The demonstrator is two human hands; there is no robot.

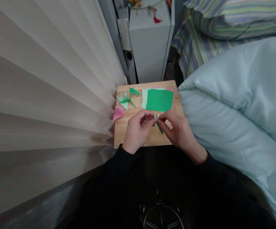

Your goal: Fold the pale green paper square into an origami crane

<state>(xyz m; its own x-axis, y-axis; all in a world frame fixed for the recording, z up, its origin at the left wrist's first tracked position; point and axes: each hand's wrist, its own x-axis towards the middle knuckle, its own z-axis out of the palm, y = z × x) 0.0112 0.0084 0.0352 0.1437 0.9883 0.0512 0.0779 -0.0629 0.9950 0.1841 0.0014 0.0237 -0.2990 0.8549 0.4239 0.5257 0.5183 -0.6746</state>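
Between my hands is a small folded green origami piece [160, 128], narrow and pointed at its lower end. My left hand [140, 125] pinches it from the left with thumb and fingertips. From the right, my right hand [176, 127] grips it the same way, and the fingers hide part of its upper end. Just beyond lies a stack of paper sheets with a green sheet [160, 100] on top; light green and pink edges stick out. Finished-looking folded green paper figures [129, 99] rest at the far left, with a pink folded paper piece [118, 114] nearer.
The small wooden table [122, 135] has a pleated curtain [75, 95] along its left side. A bed with a pale blue duvet [223, 105] borders it on the right. Behind stands a grey-white cabinet [148, 51]. A wheeled chair base [161, 216] shows below.
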